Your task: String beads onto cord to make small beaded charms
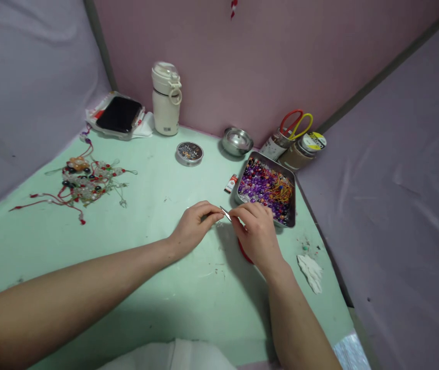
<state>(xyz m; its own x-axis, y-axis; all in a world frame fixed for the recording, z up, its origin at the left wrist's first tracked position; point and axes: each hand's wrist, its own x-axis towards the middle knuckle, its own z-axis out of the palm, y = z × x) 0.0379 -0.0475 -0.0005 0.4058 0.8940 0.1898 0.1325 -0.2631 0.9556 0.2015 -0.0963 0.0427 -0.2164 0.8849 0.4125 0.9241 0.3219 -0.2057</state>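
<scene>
Near the middle of the table, my left hand (193,226) pinches something too small to make out between thumb and fingertips. My right hand (257,231) is closed around red-handled scissors (225,214); their metal blades point toward my left fingertips, and part of a red handle shows below my right palm. Just behind my right hand stands a metal tray (293,218) of purple, black and orange beads with orange thread. A small red and white box (231,183) lies at the tray's left side.
Beaded strings (84,182) lie at the left, below a phone (120,114). Along the back are a white bottle (166,110), a round tin (189,153), a metal bowl (237,141) and two jars (302,150). Crumpled tissue (311,273) lies at the right.
</scene>
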